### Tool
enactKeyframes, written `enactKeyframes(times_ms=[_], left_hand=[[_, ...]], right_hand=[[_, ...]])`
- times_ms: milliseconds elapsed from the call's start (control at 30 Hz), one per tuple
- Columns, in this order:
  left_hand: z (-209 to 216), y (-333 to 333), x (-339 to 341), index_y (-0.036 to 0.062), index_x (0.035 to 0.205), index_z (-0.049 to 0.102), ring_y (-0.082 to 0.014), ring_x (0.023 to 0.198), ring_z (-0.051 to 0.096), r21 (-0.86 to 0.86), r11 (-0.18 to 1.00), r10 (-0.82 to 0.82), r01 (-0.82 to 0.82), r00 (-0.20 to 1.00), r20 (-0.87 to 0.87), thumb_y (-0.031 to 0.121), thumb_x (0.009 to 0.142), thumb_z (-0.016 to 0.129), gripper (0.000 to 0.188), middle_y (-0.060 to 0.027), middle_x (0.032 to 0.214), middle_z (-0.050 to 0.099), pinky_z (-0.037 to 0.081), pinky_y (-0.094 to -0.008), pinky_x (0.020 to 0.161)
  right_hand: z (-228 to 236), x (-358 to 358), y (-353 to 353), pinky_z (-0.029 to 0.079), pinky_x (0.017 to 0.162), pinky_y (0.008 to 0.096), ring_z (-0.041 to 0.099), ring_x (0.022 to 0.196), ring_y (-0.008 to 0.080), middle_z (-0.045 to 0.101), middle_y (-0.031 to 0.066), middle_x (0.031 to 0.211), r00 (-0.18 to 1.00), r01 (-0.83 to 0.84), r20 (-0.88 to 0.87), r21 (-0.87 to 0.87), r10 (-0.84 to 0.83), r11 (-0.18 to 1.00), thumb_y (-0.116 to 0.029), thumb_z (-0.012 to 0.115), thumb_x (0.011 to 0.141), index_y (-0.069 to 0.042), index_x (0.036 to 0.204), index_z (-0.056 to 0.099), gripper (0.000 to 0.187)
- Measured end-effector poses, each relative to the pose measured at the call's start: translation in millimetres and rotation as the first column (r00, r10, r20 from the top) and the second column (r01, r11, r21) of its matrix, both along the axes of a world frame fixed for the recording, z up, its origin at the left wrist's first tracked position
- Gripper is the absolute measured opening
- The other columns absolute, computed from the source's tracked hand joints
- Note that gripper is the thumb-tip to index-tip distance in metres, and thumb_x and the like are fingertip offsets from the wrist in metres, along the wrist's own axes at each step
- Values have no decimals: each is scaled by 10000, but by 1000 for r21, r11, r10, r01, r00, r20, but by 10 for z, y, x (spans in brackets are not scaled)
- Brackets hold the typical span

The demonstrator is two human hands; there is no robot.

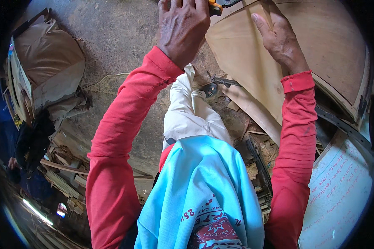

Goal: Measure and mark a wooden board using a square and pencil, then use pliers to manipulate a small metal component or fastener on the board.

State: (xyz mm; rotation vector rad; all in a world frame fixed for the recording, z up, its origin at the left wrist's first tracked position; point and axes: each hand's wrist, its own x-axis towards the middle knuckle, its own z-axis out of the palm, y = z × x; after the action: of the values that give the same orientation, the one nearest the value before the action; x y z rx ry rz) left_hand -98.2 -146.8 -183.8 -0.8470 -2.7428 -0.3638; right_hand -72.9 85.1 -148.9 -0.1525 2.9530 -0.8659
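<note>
My left hand (185,27) is at the top edge, back of the hand facing up, and its fingertips are cut off by the frame. From its thumb side sticks out a yellow and black tool (215,8), only partly in view, which the hand appears to grip. My right hand (280,41) holds the upper part of a light brown wooden board (249,62), with the thumb along its near face and the other fingers partly hidden. The board stands tilted, beside a larger curved wooden panel (332,45).
A brown sheet-covered bundle (50,54) stands at the left. Wood offcuts (62,182) lie below it. A thin cord (104,79) crosses the concrete floor (116,41). A dark metal bar (345,128) and a white board with red handwriting (340,195) are at the right.
</note>
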Motion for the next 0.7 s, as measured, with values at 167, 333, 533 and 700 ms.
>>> enactKeyframes(times_ms=[167, 333, 533, 700], left_hand=[[46, -11, 40, 18, 1040, 556, -340, 966, 571, -6, 1000, 8, -8, 999, 31, 95, 884, 590, 178, -181, 975, 579, 420, -470, 952], [49, -10, 82, 16, 1041, 552, -345, 961, 567, 70, 997, 19, -21, 999, 34, 82, 869, 592, 188, -185, 977, 577, 427, -467, 929], [92, -2, 85, 19, 1037, 557, -344, 969, 567, 64, 997, 35, -37, 999, 34, 94, 875, 602, 184, -181, 987, 585, 431, -464, 917], [106, -4, 81, 19, 1035, 557, -344, 979, 575, 46, 998, 35, -39, 996, 77, 84, 892, 603, 163, -181, 987, 603, 453, -449, 893]], right_hand=[[-42, -3, 18, 540, 907, 423, 679, 1043, 398, 670, 270, 1151, 999, -28, -29, 15, 28, 999, -208, 583, 1014, 47, 1278, 569, 368], [-71, -18, -25, 541, 897, 426, 679, 1031, 406, 662, 276, 1137, 995, -87, -61, -137, 79, 987, -187, 596, 1009, 51, 1268, 565, 353], [-283, -29, -2, 526, 917, 421, 675, 1044, 417, 699, 237, 1145, 996, -41, -86, -48, 37, 998, -308, 654, 1016, 25, 1235, 609, 401], [-29, -6, -58, 539, 872, 424, 675, 1001, 391, 664, 260, 1107, 1000, -19, -19, -12, 19, 1000, -171, 609, 998, 39, 1265, 557, 344]])
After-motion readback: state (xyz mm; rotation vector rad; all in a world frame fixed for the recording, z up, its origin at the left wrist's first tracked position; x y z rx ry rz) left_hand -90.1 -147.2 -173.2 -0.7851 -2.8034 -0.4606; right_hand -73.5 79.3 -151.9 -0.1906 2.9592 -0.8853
